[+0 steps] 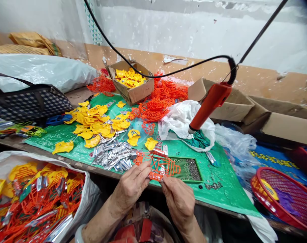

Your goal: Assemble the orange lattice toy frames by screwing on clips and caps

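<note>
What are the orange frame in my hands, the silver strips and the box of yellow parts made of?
The orange frame looks like moulded plastic: thin, evenly coloured lattice bars, slight sheen. The silver strips look like polished metal, from their bright glints, though metallic-coated plastic is possible. The box seems to be plain cardboard: matt brown, stiff, thin walls.

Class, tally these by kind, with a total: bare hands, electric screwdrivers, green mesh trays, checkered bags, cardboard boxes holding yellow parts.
Bare hands: 2 (left hand, right hand)
Electric screwdriver: 1
Green mesh tray: 1
Checkered bag: 1
Cardboard box holding yellow parts: 1
Total: 6
</note>
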Demonstrator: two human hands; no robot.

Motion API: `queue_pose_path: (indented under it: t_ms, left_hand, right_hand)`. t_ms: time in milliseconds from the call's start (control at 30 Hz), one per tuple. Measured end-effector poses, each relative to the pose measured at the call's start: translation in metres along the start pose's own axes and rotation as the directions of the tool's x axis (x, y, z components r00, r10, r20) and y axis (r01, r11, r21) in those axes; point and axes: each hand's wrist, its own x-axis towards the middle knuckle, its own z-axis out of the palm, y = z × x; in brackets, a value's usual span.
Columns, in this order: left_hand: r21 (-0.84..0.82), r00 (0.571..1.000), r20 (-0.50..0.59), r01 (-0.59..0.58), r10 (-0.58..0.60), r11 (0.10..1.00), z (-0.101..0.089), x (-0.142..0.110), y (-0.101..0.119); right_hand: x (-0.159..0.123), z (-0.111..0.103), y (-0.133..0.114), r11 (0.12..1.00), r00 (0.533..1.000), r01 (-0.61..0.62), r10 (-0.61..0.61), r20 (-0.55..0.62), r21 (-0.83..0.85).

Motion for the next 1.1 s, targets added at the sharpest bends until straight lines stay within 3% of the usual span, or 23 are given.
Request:
queue_pose_path:
  t_ms: [367,667,900,1100]
  left_hand:
    - [-0.011,1.000,0.010,-0.011,0.011,1.000,-0.001,-0.006,-0.004]
    - [-0.026,1.000,0.006,0.014,-0.014,1.000,0.000,-0.005,-0.002]
    - [-0.083,0.982,-0.112,0.141,-0.150,0.987,0.008,-0.012,0.011]
    - [-0.149,0.965,-0.163,0.184,-0.207,0.972,0.010,-0.013,0.015]
  right_hand:
    - [0.001,0.000,-0.002,0.999,0.999,-0.034,0.033,0.031,0.034]
    - [-0.004,0.006,0.002,0.999,0.995,-0.017,0.021,0.094,-0.052]
    - [-0.005,0.008,0.002,0.991,0.999,0.016,-0.012,0.031,-0.135]
    - [-0.009,0.010,0.001,0.987,0.998,0.055,-0.054,0.012,-0.152]
